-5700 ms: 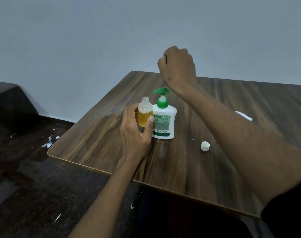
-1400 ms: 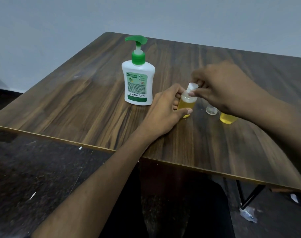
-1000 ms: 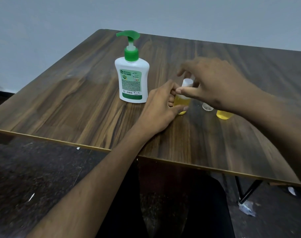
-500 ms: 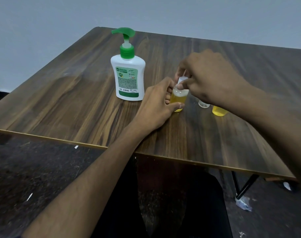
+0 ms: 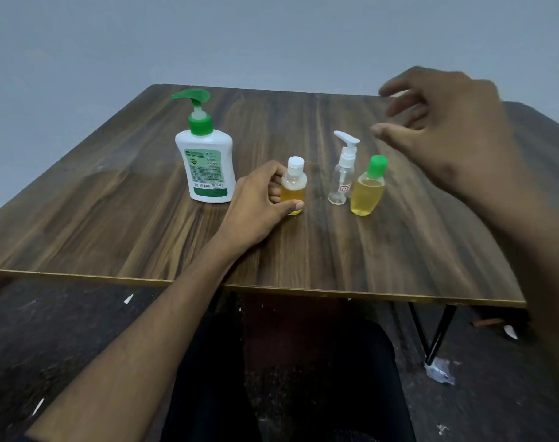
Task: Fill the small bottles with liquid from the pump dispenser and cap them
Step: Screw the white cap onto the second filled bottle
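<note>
White-capped bottle (image 5: 293, 189): stands upright on the wooden table (image 5: 112, 218), just right of the pump dispenser (image 5: 205, 154); yellow liquid fills most of it and the white cap (image 5: 295, 164) sits on its neck.
Left hand (image 5: 259, 205): fingers and thumb curl round the bottle's lower body, steadying it on the table.
Right hand (image 5: 447, 129): raised above the table's right side, fingers loosely spread, holding nothing; it is blurred, well apart from the cap.
Step in hand: judged to be the end of capping this bottle. Whether the cap is fully tight cannot be told from here.
Doing it well: keep the left grip low so the bottle cannot tip, and check the cap sits square before letting go.
Green-capped bottle (image 5: 367, 191): filled with yellow liquid and capped, to the right.
Clear spray bottle (image 5: 343, 173): looks empty, white pump top fitted, touching or just beside the green-capped one; probably the next to fill.
Risk: the bottles stand close, so a careless reach could knock the light, empty one over.
</note>
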Demonstrator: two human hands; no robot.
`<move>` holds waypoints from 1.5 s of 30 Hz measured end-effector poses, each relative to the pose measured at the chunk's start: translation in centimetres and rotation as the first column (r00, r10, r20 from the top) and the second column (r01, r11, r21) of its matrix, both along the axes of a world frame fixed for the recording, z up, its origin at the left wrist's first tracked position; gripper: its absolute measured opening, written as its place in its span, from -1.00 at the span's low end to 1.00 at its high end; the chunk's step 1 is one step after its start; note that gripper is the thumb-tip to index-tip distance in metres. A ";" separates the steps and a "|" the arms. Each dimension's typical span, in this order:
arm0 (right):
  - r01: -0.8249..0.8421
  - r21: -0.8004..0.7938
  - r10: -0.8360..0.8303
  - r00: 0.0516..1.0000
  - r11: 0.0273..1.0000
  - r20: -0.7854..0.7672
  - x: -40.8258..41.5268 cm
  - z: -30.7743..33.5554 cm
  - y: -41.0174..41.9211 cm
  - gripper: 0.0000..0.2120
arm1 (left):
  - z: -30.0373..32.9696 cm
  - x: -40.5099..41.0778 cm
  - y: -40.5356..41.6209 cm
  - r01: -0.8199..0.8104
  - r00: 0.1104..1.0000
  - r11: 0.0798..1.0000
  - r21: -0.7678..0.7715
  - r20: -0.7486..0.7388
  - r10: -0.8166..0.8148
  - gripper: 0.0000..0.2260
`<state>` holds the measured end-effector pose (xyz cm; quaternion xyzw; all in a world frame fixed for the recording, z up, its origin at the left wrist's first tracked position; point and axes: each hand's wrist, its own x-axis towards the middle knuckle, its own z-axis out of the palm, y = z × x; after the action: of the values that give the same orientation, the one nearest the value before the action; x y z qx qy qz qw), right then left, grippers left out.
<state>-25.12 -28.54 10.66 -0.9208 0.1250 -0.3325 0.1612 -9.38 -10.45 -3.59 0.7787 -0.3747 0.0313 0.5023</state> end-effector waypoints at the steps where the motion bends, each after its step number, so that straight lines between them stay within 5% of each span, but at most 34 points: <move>1: 0.041 0.032 -0.041 0.999 0.999 0.016 -0.8 -0.3 -1.0 -0.66 | 0.0 0.0 0.0 -0.001 1.000 1.000 0.003 0.002 0.001 -0.66; 5: 0.126 0.145 -0.119 0.991 0.981 -0.057 -2.3 -3.9 -4.0 -0.60 | 0.0 -0.1 -0.3 0.011 1.000 1.000 0.022 0.016 -0.012 -0.66; 11: 0.029 0.310 0.023 0.986 0.950 -0.164 -1.3 -9.4 -4.1 -0.39 | -0.1 0.0 -0.6 0.023 0.999 0.999 0.047 0.021 -0.024 -0.65; 20: 0.011 0.248 0.033 0.985 0.969 -0.172 -0.4 -12.1 -2.9 -0.78 | 0.1 -0.1 -0.2 0.032 0.999 0.999 0.033 0.024 -0.032 -0.61; 45: 0.223 0.141 -0.191 0.959 0.965 -0.210 10.3 -12.1 5.0 -0.76 | 0.1 1.4 -2.3 -0.269 0.963 0.962 -0.040 -0.041 0.268 -0.59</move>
<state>-14.85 -23.51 -1.40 -0.9144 0.2628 -0.2445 0.1873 -8.00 -12.78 -3.50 0.8113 -0.2560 0.0937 0.5173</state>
